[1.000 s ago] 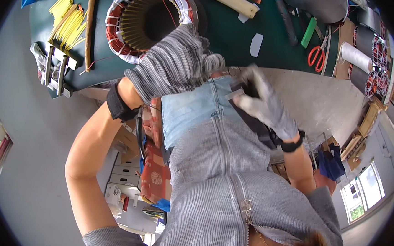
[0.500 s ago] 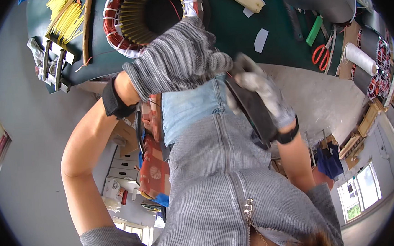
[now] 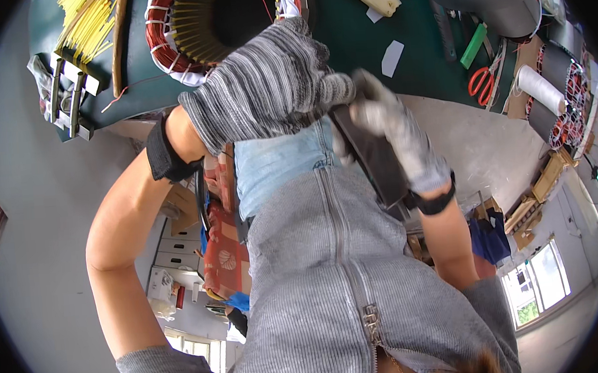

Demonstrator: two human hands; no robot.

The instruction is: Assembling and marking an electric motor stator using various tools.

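My left hand (image 3: pixel 267 81), in a grey-and-black striped knit glove, is curled closed before the near side of a stator (image 3: pixel 164 47) with copper windings bound in white lacing. Its fingertips touch the fingers of my right hand; what they pinch, if anything, is hidden. My right hand (image 3: pixel 395 124), in a soiled white glove and somewhat blurred, is closed around a dark flat oblong object (image 3: pixel 378 163). That object slants above my lap, its upper end close under the left fingertips. Its kind cannot be made out.
On the green table (image 3: pixel 352 51) lie yellow strips (image 3: pixel 87 28), a wooden stick (image 3: pixel 120 43), a metal clamp-like fixture (image 3: pixel 70 91), orange-handled scissors (image 3: pixel 482 85), a green-handled tool (image 3: pixel 473 46) and a paper piece (image 3: pixel 392 59). A white thread spool (image 3: pixel 540 90) and laced coils (image 3: pixel 574 98) stand at right.
The view has shifted slightly, so the table things sit a little further left. Both hands stay together, and the dark oblong object remains in my right hand, turned slightly.
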